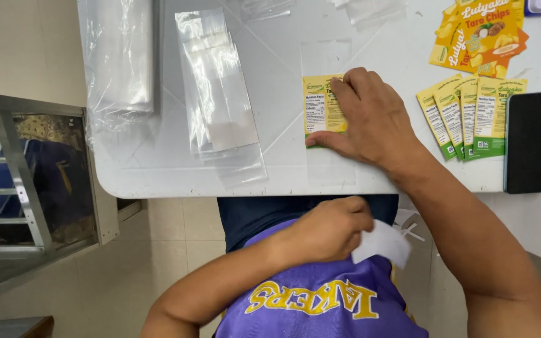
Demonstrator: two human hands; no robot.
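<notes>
Two hands are busy here, and they are well apart. The right hand (pixel 370 119) lies flat and spread on the white table (pixel 283 178), fingers pressing a yellow-and-green label (pixel 320 106) down onto a clear narrow bag (pixel 328 112) that lies lengthwise beneath it. The left hand (pixel 330 228) is off the table, over the person's lap, curled closed around a small white slip (pixel 382 241), likely a peeled backing, though I can't be sure from this angle.

The risk I see is the label setting crooked or trapping a crease: the film is slick, only the one hand steadies it, and the bag's near end reaches almost to the table edge, so a small push could slide the whole thing askew. The loose slip could also drop to the floor.

As for containers, the bag under the hand looks empty, just flat film. Beside it to the left lies a stack of clear bags (pixel 220 94), also flat and unfilled, and further left a larger plastic wrap (pixel 120 56) whose contents I cannot make out. Fanned spare labels (pixel 471 116) lie to the right, beside a dark phone (pixel 532 143).
</notes>
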